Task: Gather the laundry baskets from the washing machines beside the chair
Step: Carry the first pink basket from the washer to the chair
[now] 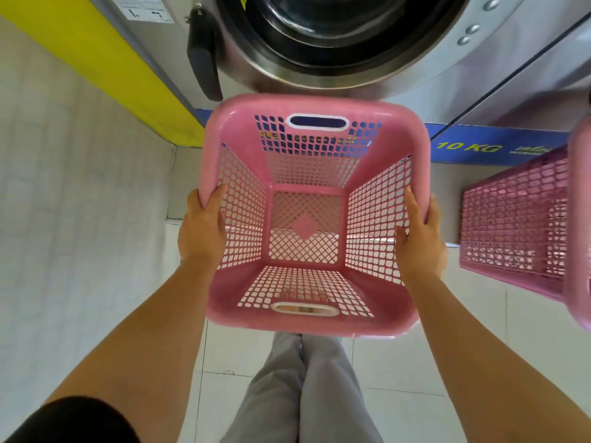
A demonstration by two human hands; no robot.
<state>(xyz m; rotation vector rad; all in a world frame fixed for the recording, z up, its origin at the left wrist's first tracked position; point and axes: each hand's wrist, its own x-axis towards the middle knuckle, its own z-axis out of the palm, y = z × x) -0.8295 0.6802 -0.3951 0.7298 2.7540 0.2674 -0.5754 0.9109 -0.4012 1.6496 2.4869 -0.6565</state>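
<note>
An empty pink plastic laundry basket (315, 105) with lattice walls and white-rimmed handle slots hangs above the floor in front of a washing machine (335, 43). My left hand (203, 230) grips its left rim, thumb over the edge. My right hand (419, 238) grips the right rim the same way. A second pink laundry basket (508, 219) stands on the floor at the right, below the neighbouring machine, partly cut off by the frame edge. No chair is in view.
The silver washer has a round glass door and a black door handle (203, 59). A blue base strip (479, 145) reads "10 KG". A yellow panel (105, 68) and a white tiled wall lie left. White floor tiles and my grey-trousered legs (303, 394) are below.
</note>
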